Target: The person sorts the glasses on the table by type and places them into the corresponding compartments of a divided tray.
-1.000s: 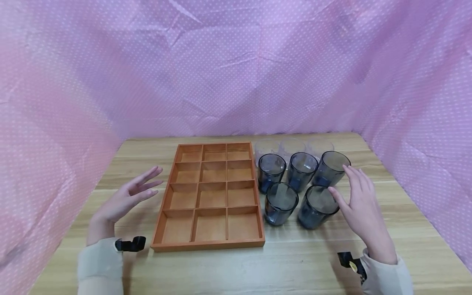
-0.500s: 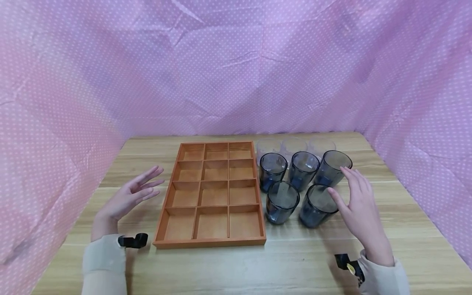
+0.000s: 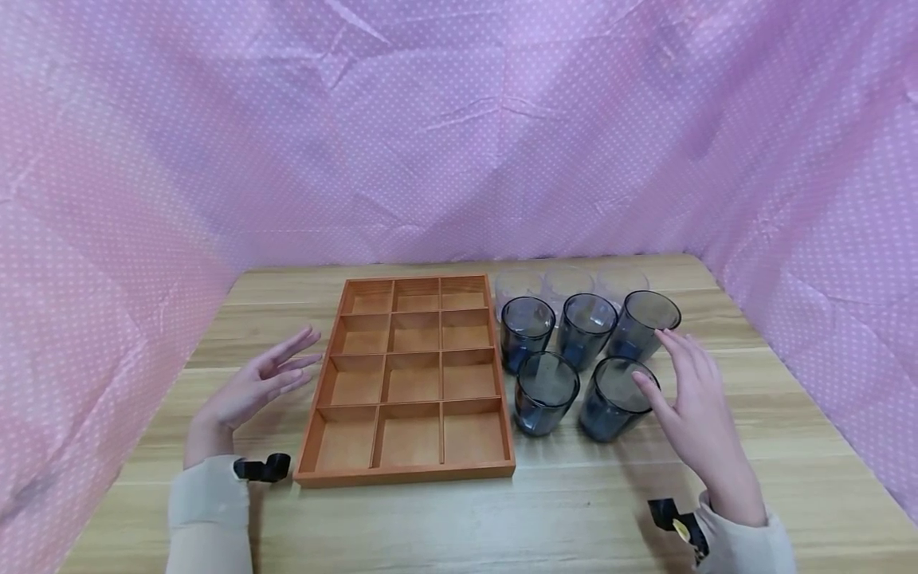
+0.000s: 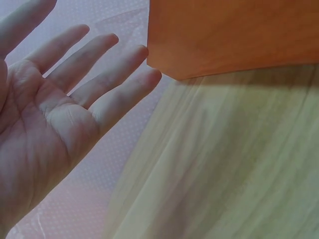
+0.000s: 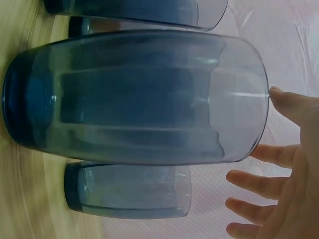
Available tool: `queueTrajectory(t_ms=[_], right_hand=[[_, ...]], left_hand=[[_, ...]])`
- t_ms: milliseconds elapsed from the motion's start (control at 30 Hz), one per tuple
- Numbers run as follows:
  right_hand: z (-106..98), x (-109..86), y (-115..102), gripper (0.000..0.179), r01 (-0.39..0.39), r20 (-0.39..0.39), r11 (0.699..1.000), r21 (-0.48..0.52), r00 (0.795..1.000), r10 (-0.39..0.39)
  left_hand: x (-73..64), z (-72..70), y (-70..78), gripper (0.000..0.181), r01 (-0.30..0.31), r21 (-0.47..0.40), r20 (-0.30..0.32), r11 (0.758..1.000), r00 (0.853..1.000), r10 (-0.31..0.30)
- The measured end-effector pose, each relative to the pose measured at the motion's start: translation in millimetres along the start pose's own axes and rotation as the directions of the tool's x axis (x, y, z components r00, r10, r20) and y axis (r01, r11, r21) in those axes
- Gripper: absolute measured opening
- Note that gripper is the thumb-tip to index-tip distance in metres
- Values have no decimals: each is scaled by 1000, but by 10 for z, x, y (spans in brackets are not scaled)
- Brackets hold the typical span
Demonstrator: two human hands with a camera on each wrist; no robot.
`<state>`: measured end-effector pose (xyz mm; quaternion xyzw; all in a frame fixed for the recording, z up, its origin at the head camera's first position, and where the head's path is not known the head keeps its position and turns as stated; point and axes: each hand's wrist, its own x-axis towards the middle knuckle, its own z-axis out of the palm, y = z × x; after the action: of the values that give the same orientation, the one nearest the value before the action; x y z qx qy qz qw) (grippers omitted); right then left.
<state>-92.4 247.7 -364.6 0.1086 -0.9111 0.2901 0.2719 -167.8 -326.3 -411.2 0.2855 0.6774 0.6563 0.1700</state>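
In the head view a brown wooden tray divided into several compartments lies left of several drinking glasses. My left hand hovers left of the tray with its fingers extended and nothing in its grasp. The left wrist view shows its palm near the tray's side. On the right, my right hand is beside the front-right smoky blue glass, fingers spread. In the right wrist view the thumb tip is at the rim of that upright glass; whether it touches is unclear.
More smoky glasses stand close by: front-left, back-left, back-middle and back-right. Behind them is a row of clear glasses. A pink dotted cloth hangs around the wooden table.
My left hand has drifted slightly rightward, closer to the tray. My right hand has shifted a little left and towards me. Tray and glasses keep their places.
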Motion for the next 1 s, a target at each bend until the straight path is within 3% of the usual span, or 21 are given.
queueTrajectory(t_ms=[167, 300, 467, 767, 1000], right_hand=[[-6, -29, -61, 58, -5, -1, 1000, 31, 1000, 6], [2, -74, -108, 58, -17, -10, 998, 52, 1000, 17], [10, -122, -176, 58, -28, -11, 997, 66, 1000, 28], [22, -161, -316, 68, 19, -60, 996, 90, 998, -14], [69, -172, -498, 73, 112, -103, 982, 153, 990, -97]], left_hand=[[-42, -21, -62, 62, -22, -90, 81, 996, 996, 29], [-38, -18, -87, 61, -8, -79, 99, 997, 995, 15], [-30, -21, -94, 62, 19, -32, 73, 999, 997, -17], [-52, 32, -105, 63, 164, 74, -34, 984, 986, -162], [-13, 46, -140, 72, 124, 127, -30, 984, 992, -121]])
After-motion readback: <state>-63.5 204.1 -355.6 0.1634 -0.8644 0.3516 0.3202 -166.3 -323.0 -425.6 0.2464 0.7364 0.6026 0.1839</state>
